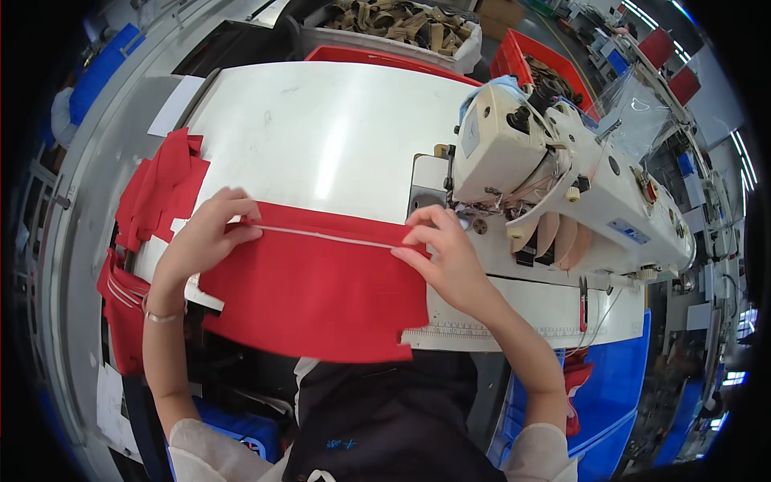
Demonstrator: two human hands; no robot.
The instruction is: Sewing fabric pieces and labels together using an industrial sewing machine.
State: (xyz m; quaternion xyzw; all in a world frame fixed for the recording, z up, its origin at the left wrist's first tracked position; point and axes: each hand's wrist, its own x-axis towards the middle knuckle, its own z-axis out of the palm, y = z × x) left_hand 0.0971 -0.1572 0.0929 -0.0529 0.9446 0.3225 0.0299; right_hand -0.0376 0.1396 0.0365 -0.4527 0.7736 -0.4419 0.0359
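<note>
A red fabric panel (321, 297) lies across the front of the white sewing table, its lower edge hanging over the table's near side. Along its upper part runs a thin white cord (329, 237), stretched nearly straight from one hand to the other. My left hand (210, 229) pinches the cord and fabric at the panel's upper left. At the upper right, my right hand (438, 245) grips the other end between thumb and fingers, close to the sewing machine (514, 153). The machine's needle area is partly hidden behind its head.
Red fabric pieces (165, 189) are heaped at the table's left edge, with more hanging below. Red-handled snips (584, 305) lie at the right, by a printed ruler strip (514, 330). A blue bin (618, 386) stands below right. Bins of strap pieces (401, 24) stand behind.
</note>
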